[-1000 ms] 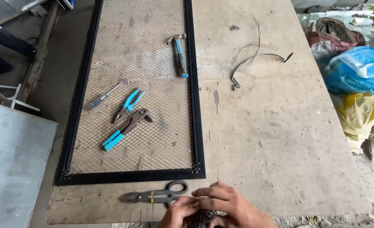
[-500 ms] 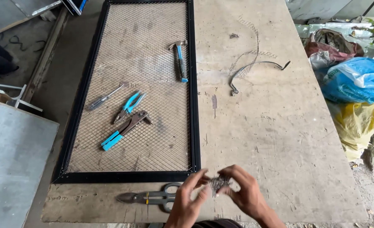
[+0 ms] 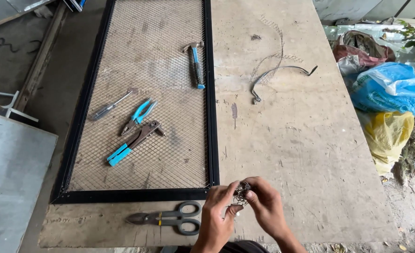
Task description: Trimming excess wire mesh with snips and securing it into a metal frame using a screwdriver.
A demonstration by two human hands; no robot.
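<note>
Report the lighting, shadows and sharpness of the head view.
Head view: soft, even daylight, no glare; only faint shadows under the hammer and snips. Mesh frame sharp; straight edges bow slightly toward the corners. The wire clump between left hand and right hand is small, its detail unclear.

Hammer [image 3: 194, 63] and pliers [image 3: 139, 115] lie on mesh frame [image 3: 210, 93], snips [image 3: 167, 218] before it.

Both hands meet over the near edge of a plywood table [image 3: 310, 154], the left hand [image 3: 218, 213] and right hand [image 3: 263, 204] pinching a small wad of wire mesh [image 3: 240, 191] between their fingertips. Tin snips [image 3: 167, 218] lie just left of them. Beyond, a black-framed mesh panel [image 3: 142, 70] carries a hammer [image 3: 195, 63], pliers [image 3: 139, 115], a rivet tool [image 3: 133, 142] and a screwdriver [image 3: 110, 106].
</note>
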